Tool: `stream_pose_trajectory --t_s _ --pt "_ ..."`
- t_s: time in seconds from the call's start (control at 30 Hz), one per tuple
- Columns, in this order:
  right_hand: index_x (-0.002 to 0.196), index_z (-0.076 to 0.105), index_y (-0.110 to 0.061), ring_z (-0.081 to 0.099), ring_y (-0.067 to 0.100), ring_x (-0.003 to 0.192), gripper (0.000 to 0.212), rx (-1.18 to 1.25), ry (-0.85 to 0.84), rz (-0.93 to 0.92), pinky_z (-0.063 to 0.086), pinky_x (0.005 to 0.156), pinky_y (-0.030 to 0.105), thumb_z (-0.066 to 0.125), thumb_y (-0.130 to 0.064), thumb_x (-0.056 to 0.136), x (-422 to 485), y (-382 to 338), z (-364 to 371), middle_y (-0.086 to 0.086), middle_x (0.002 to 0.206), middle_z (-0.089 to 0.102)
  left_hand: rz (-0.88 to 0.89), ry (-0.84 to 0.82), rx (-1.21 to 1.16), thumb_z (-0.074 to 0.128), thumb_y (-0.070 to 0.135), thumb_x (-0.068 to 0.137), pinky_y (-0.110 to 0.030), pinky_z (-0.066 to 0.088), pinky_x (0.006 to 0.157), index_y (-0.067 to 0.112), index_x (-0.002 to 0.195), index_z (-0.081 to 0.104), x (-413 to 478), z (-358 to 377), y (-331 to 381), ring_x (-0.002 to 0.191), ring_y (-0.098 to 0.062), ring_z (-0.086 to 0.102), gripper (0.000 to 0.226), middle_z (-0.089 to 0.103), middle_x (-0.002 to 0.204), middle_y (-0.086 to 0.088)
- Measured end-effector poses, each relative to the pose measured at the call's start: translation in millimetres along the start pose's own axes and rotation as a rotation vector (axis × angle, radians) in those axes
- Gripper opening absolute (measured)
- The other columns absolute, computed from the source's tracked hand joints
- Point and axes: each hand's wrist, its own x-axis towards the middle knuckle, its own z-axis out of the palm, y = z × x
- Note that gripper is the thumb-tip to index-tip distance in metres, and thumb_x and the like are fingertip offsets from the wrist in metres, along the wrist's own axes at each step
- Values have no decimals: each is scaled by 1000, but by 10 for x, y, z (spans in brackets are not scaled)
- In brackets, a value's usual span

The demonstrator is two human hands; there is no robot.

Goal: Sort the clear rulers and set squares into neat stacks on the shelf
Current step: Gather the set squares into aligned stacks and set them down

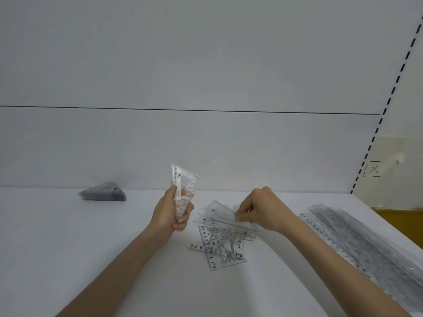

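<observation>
Plain white shelving bay, pretty bare-bones

White shelf (68,248) under soft, even light, white back panel (183,65) with a thin dark seam (183,110) running across. A slotted upright (389,104) stands past the shelf's far right corner, with a pale wall (409,99), a boxed X mark (373,169) and a yellow-brown surface (400,223) beyond.

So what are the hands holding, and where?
The left hand grips a few set squares by their lower end, tips upward. The right hand pinches the upper edge of a clear piece on the pile.

Left hand (170,210) holds set squares (183,191); right hand (259,210) pinches loose pile (223,234).
</observation>
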Motion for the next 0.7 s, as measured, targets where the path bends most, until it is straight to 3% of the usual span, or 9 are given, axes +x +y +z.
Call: stream_pose_trajectory --t_s 0.1,0.13,0.23,0.43,0.57,0.7 --pt "80 76 -11 57 6 48 4 294 153 36 49 54 18 73 -12 81 -22 -32 -35 4 63 70 -5 7 -15 28 36 99 -14 18 41 12 85 51 -5 6 -31 36 -12 26 36 49 60 -7" --pt "83 74 -8 59 8 49 3 471 154 52 49 52 20 72 -8 82 -27 -64 -44 7 63 70 -1 0 -17 27 36 100 -15 18 42 12 87 52 -7 7 -43 37 -12 27 37 50 61 -7" --pt "107 61 -7 64 18 59 28 850 52 85 53 56 27 71 -1 81 -13 -198 3 13 71 72 6 -48 -18 28 34 101 -19 19 43 11 94 53 -34 37 -64 39 -12 31 35 52 60 -6" --pt "138 29 -26 70 23 68 77 907 23 28 58 71 30 72 0 80 145 -422 270 12 76 73 4 -116 -3 29 34 102 -25 17 49 8 94 57 -94 138 -74 45 -13 29 38 45 61 -8" --pt "140 36 -24 71 23 64 73 825 111 -33 59 72 33 73 -3 80 188 -494 380 11 71 73 29 -136 23 27 35 102 -27 23 50 6 94 59 -88 141 -60 48 -14 31 44 47 62 -8" --pt "137 44 -23 64 9 52 66 689 152 -90 52 60 19 73 -7 80 204 -548 426 4 63 70 27 -190 26 22 37 103 -26 30 51 11 95 61 -105 153 -32 48 -13 36 47 50 64 -8"
